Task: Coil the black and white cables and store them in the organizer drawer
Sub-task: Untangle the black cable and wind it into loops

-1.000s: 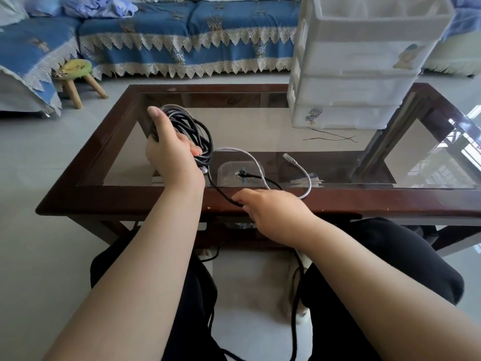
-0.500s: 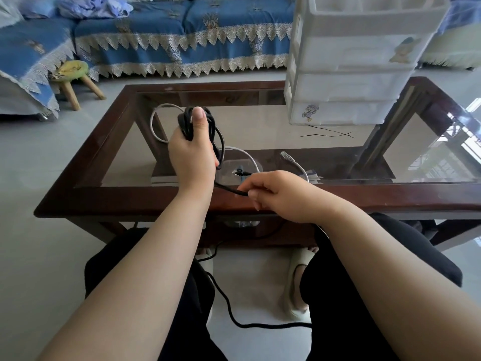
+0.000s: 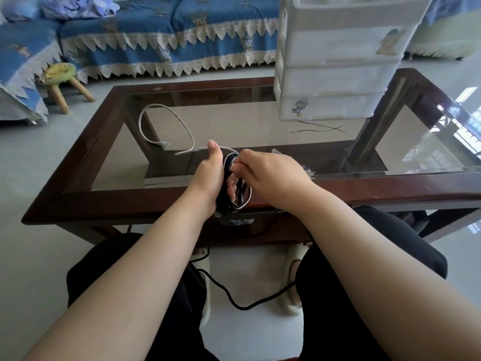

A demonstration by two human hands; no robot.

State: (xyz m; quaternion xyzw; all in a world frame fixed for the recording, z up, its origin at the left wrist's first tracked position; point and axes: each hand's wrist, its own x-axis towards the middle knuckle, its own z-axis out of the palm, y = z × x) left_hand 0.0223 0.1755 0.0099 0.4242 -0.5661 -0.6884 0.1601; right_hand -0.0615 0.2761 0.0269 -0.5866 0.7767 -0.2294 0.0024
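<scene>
My left hand (image 3: pixel 208 175) grips a coil of black cable (image 3: pixel 240 192) at the near edge of the glass table, thumb pointing up. My right hand (image 3: pixel 270 175) pinches a strand of that cable at the top of the coil. The cable's loose tail (image 3: pixel 250 306) hangs off the table edge and loops over the floor between my feet. A white cable (image 3: pixel 182 123) lies in an open loop on the glass to the left, one end running into the coil. The white organizer (image 3: pixel 335 82) with its drawers stands at the back right of the table.
The table has a dark wooden frame (image 3: pixel 86 199) around a glass top. A thin black wire (image 3: pixel 320 128) lies in front of the organizer. A blue covered sofa (image 3: pixel 166 29) and a small wooden stool (image 3: pixel 61 79) stand beyond on the floor.
My left hand has come down and nearer with the coil, from over the glass to the table's near edge. My right hand rose from the edge to the top of the coil.
</scene>
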